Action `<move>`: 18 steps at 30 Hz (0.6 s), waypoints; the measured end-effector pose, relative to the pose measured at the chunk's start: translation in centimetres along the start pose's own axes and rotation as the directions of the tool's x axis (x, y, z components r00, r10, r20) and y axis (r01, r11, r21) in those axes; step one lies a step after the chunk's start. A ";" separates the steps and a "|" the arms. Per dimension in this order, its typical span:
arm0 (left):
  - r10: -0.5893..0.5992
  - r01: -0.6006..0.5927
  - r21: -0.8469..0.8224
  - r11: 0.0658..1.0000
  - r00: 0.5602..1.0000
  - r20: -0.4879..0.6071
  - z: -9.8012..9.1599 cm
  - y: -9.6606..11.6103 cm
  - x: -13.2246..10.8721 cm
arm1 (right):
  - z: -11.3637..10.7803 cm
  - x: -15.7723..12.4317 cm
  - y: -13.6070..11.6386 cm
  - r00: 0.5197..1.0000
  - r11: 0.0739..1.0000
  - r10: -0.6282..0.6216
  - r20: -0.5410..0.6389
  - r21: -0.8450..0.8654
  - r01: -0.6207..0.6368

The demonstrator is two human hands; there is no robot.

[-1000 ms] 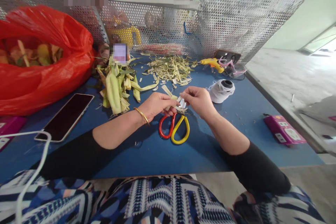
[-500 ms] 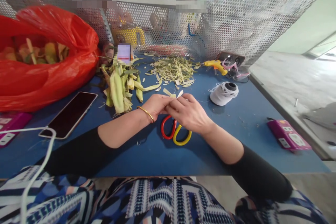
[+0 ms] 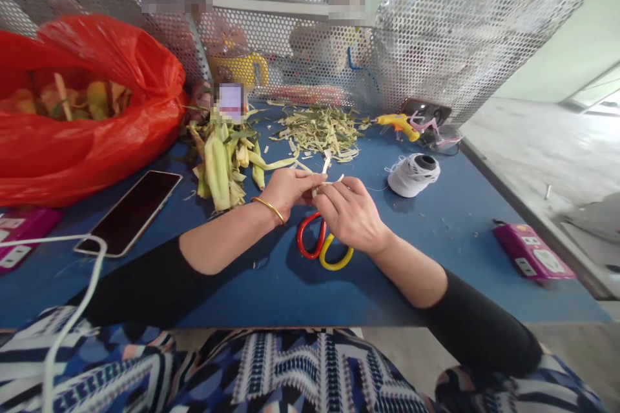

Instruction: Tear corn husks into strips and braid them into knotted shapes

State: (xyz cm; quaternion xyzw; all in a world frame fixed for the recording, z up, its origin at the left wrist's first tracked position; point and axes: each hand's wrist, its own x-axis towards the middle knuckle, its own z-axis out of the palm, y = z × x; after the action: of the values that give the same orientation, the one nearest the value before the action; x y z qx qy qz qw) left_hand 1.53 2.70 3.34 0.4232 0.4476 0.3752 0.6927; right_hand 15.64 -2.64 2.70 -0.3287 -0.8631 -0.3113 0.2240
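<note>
My left hand, with a gold bangle at the wrist, pinches pale strips of corn husk over the middle of the table. Close against it, my right hand has its fingers closed on the same strips, whose ends stick out between and beyond the fingertips. Below both hands lie scissors with one red and one yellow handle; their blades are hidden. A thin white thread runs from the right hand's side toward a spool of white thread on the right.
Shredded husk is heaped behind the hands, with whole corn husks to its left. A red plastic bag and a phone occupy the left. A yellow glue gun, glasses and a purple power strip lie right.
My fingers have shifted on the husk strips: the fingertips are a little further apart, and one pale strip now points up away from me. Scissors and spool stay put.
</note>
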 end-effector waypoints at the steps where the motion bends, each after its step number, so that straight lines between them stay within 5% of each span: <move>1: -0.002 0.002 0.002 1.000 1.000 -0.002 0.0 0.1 0.0 | -0.1 0.1 0.0 1.000 1.000 -0.020 -0.014 -0.004 0.020; 6: -0.005 0.006 0.024 1.000 0.998 -0.059 0.0 0.3 -0.1 | -0.5 0.3 -0.1 0.988 0.990 -0.144 -0.060 -0.019 0.143; 10: 0.002 -0.001 0.017 1.000 0.999 -0.053 -0.1 0.3 0.0 | -0.5 0.3 0.1 0.989 0.981 -0.136 -0.056 0.132 0.143; 13: 0.005 -0.005 0.003 1.000 0.999 -0.039 -0.2 0.5 0.0 | -0.6 0.1 0.7 0.989 0.951 0.136 -0.061 0.289 -0.113; 16: -0.004 0.004 0.017 1.000 1.000 -0.008 -0.3 0.9 -0.2 | -0.5 0.0 1.5 0.870 0.825 0.492 0.017 0.309 -0.473; 18: -0.012 0.012 0.035 0.999 1.000 0.008 -0.2 1.2 -0.5 | -0.4 -0.1 1.9 0.820 0.763 0.558 0.128 0.311 -0.567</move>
State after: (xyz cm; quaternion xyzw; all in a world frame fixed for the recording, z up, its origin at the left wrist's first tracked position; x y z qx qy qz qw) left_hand 1.04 2.76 4.51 0.4339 0.4539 0.3615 0.6892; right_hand 17.11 -1.82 3.63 -0.5332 -0.7677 -0.0740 0.3476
